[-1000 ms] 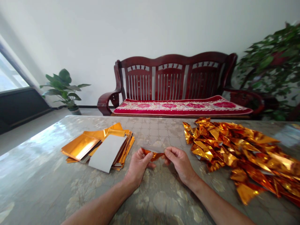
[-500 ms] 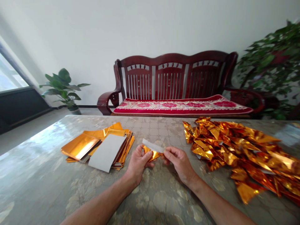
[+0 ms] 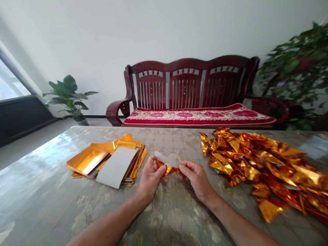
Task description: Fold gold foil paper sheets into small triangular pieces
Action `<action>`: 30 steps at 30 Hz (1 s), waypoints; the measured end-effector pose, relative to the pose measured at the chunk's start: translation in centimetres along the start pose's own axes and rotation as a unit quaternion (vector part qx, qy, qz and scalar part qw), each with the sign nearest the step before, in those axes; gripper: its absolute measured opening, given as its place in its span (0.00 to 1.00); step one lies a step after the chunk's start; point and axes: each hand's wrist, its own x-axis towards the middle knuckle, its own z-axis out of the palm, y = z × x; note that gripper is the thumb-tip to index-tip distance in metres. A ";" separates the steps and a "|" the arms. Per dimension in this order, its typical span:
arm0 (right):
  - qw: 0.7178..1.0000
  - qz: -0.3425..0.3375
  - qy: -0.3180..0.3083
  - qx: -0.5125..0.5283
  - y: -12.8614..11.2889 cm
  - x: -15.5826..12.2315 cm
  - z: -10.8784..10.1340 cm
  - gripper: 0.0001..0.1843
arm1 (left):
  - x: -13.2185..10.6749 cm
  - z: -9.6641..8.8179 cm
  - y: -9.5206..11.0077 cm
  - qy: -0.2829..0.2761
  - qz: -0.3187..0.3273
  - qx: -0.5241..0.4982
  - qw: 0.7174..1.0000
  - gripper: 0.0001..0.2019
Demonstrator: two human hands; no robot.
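Note:
A partly folded sheet of gold foil paper [image 3: 167, 165] is held above the table between my two hands, its pale back showing along the upper edge. My left hand [image 3: 151, 175] pinches its left side, thumb lying across the gold front. At the right end, my right hand [image 3: 195, 177] grips the corner between thumb and fingers. Left of my hands lies a loose stack of flat foil sheets [image 3: 87, 159], with one sheet pale side up [image 3: 118, 166] on top. To the right spreads a heap of folded gold foil pieces [image 3: 252, 160].
The table [image 3: 166, 218] has a patterned, shiny cover. Beyond its far edge stands a dark red wooden bench [image 3: 186, 82] with a red floral cushion [image 3: 202, 115]. Potted plants stand at the left [image 3: 69, 95] and right [image 3: 299, 68]. Clear plastic [image 3: 315, 147] lies at the far right.
The pale upper edge of the foil paper has tilted slightly and its left end sits a little further left. Both hands keep nearly the same place and grip.

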 end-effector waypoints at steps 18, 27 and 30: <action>0.999 -0.025 0.029 0.001 0.2 0.3 -0.2 0.14 | -0.2 -0.2 -0.1 -0.030 0.022 0.055 0.998 0.14; 0.996 -0.037 0.067 0.050 0.7 0.4 0.4 0.20 | 0.1 -0.2 -0.7 0.026 0.002 -0.035 0.999 0.19; 0.998 -0.044 0.032 0.010 1.0 0.1 1.1 0.24 | 0.1 0.2 -0.7 0.041 0.016 -0.083 0.996 0.17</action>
